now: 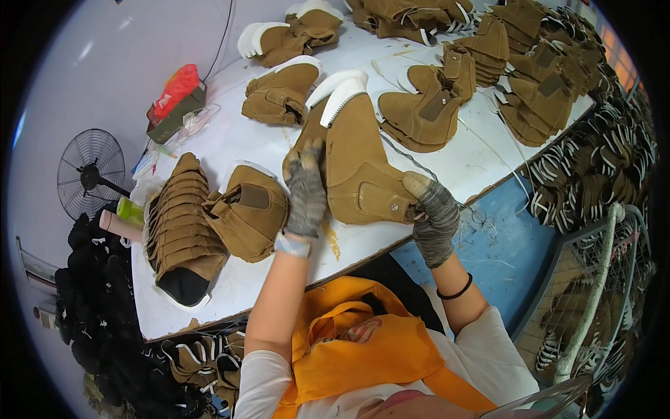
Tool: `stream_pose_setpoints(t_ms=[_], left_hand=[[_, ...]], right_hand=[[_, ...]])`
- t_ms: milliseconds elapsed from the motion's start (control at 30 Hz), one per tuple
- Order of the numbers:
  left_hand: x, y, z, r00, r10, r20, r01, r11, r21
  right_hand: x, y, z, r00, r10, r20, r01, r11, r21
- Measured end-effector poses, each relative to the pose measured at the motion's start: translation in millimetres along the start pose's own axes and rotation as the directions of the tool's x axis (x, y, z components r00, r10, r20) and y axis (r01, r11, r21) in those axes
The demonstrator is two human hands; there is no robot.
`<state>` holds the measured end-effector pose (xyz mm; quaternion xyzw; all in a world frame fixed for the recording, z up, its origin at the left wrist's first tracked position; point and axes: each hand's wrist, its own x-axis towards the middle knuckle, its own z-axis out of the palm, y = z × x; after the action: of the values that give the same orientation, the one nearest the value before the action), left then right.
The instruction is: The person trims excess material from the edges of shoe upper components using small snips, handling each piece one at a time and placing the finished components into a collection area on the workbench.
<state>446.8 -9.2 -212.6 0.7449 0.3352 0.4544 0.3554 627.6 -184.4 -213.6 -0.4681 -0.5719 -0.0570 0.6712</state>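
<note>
Two brown boot uppers (356,150) with white toe edges lie overlapped at the table's middle. My right hand (436,216), in a grey knit glove with tan fingertips, grips the nearer upper's ankle end, thumb on top by a small metal stud. My left hand (306,192), gloved alike, is closed on the side of the upper underneath; part of its fingers is hidden. Beside that hand sits a folded brown upper (255,206) with a dark elastic panel. Farther left is a fanned stack of uppers (183,216).
More stacks of brown uppers (426,115) stand along the far side of the white table (230,283). A fan (91,174) and a box with a red bag (174,101) are at the left. A wire cart (593,293) holding uppers stands at the right.
</note>
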Motion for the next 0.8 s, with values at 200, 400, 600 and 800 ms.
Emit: stream_pose_setpoints(t_ms=[200, 400, 600, 800], left_hand=[[50, 44, -4, 0.972, -0.130, 0.196, 0.215, 0.830, -0.514], [-2, 124, -19, 0.921, -0.178, 0.347, 0.323, 0.846, -0.424], [-43, 105, -46, 0.875, -0.314, 0.368, 0.473, 0.715, -0.515], [-85, 117, -63, 0.889, -0.331, 0.317, 0.451, 0.753, -0.479]], right_hand=[[17, -30, -19, 0.986, -0.159, -0.057, 0.154, 0.984, -0.089], [7, -42, -30, 0.964, -0.167, 0.206, 0.230, 0.914, -0.335], [-6, -82, -22, 0.779, 0.000, 0.627, 0.059, 0.996, -0.073], [31, -95, 5, 0.833, 0.273, 0.481, -0.248, 0.962, -0.117]])
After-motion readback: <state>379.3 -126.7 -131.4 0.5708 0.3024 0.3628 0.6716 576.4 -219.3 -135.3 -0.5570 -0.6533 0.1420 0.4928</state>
